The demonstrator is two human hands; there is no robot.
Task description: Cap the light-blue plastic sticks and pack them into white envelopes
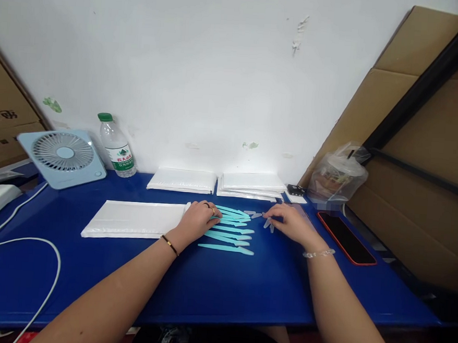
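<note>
Several turquoise eyebrow razors (pixel 228 241) lie roughly side by side on the blue table, their blade ends pointing right. My left hand (pixel 197 219) is closed at the handle ends of the upper razors, thumb and fingers around one; the fingertips partly cover it. Beside the blade ends lie several small clear plastic caps (pixel 256 215). My right hand (pixel 290 223) is over these caps, fingers pinched together on a small clear cap that is mostly hidden. A white padded packet (pixel 135 220) lies left of the razors, its right end just behind my left hand.
More white packets (pixel 182 179) are stacked against the wall. A fan (pixel 64 153) and a water bottle (pixel 117 150) stand at the back left. A phone (pixel 345 238) and a bagged drink cup (pixel 338 174) are on the right. A white cable (pixel 55 264) runs along the left.
</note>
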